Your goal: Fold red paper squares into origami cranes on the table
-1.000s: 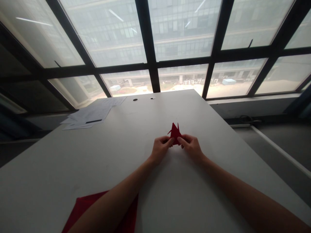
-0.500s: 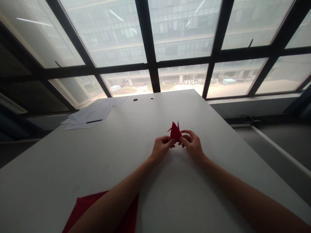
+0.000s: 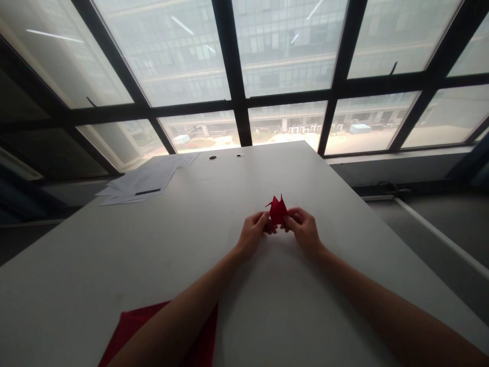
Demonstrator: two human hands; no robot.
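Note:
Between my two hands, a little above the white table (image 3: 183,244), is a red folded paper crane (image 3: 278,211). Its thin bent point sticks out to the left, and two more points rise at the top. My left hand (image 3: 255,229) is closed on the crane's lower left side, thumb toward me and fingertips partly behind the paper. My right hand (image 3: 303,227) pinches the lower right side between thumb and fingers. A sheet of red paper (image 3: 202,339) lies under my left forearm at the near edge of the view.
White printed papers (image 3: 148,176) lie at the table's far left, with a dark strip (image 3: 148,192) on them. Two round holes, one a cable hole (image 3: 212,158), sit near the far edge. Tall windows (image 3: 282,51) with black frames stand beyond the table.
The crane has shifted slightly to the right and toward me. My left thumb has moved up and left along its side. The fingers of my right hand have drawn in closer behind it.

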